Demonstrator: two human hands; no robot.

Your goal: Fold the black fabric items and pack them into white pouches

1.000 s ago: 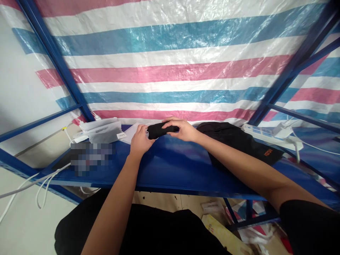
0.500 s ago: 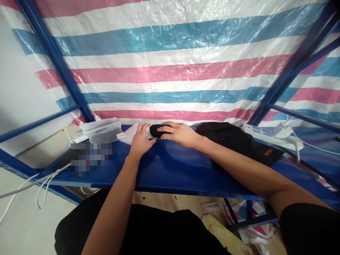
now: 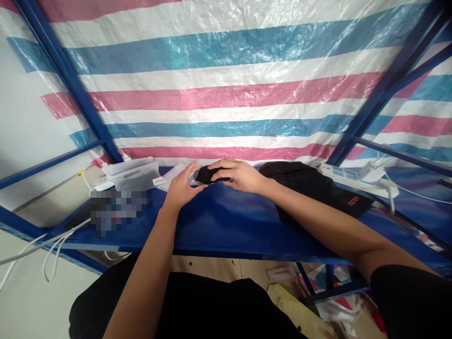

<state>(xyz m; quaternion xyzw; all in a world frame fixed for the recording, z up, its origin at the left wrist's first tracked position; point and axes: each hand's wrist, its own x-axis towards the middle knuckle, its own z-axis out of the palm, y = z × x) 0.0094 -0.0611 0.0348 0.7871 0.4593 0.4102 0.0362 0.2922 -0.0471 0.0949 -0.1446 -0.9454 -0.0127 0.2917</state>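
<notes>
A small black item point(image 3: 204, 175) with a rounded end, of a kind I cannot make out, is above the blue shelf. My right hand point(image 3: 240, 175) wraps over its right side, fingers curled across the top. On its left, my left hand point(image 3: 181, 184) grips a clear plastic bag point(image 3: 192, 178) by the edge, the thumb stretched toward the black item. Clear film shows at the item's left end; how far it covers the item is hidden by my fingers. A whitish flat sheet or bag point(image 3: 170, 178) lies behind my left hand.
Translucent pouches point(image 3: 137, 175) with a white label stand at the left, near white cables point(image 3: 60, 249). A black cloth bag point(image 3: 314, 188) with orange lettering lies at the right. Behind it is a white power strip point(image 3: 353, 180). Blue posts point(image 3: 67, 84) and a striped sheet point(image 3: 229, 94) frame the shelf.
My left hand has shifted slightly left and its fingers have opened a little. The black item now tilts, and more clear film shows at its left end. The whole view has moved slightly.
</notes>
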